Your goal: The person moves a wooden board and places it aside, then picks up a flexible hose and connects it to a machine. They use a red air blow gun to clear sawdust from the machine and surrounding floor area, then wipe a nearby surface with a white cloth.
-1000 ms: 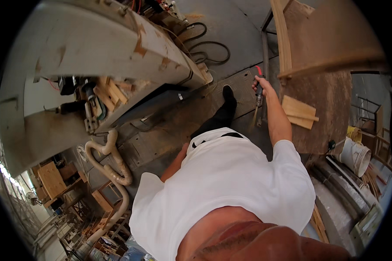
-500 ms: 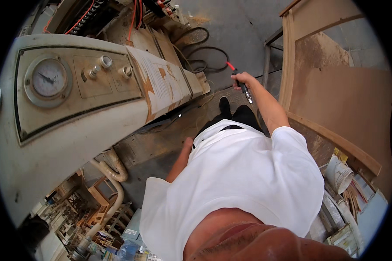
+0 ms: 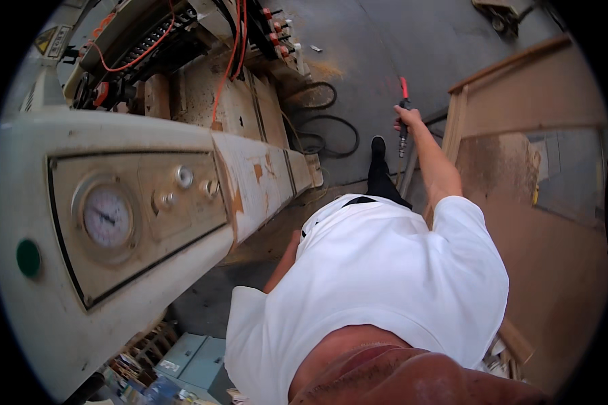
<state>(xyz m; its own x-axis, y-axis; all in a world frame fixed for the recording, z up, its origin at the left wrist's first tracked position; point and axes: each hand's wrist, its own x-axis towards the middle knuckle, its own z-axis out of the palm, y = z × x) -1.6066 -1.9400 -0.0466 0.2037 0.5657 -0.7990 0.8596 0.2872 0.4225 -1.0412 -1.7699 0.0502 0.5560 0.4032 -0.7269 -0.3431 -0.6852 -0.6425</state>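
Observation:
My right hand (image 3: 408,119), stretched out ahead on the right, is closed around what looks like an air blow gun (image 3: 403,138). The tool has a black body, a red tip pointing away from me and a silver metal fitting at the near end. My left arm (image 3: 285,264) hangs by my side. Its hand sits low by my waist, mostly hidden by my white shirt, so its fingers do not show.
On the left stands a large pale machine (image 3: 30,202) with a pressure gauge (image 3: 107,216) and knobs. A black hose (image 3: 348,125) lies coiled on the grey floor (image 3: 378,40). A wooden frame with brown panels (image 3: 513,236) rises at right. Blue-grey cabinets (image 3: 199,364) stand lower left.
The view has shifted forward along the machine, and one foot has stepped ahead. My right hand has swung farther out with the blow gun, whose red tip now points more straight ahead.

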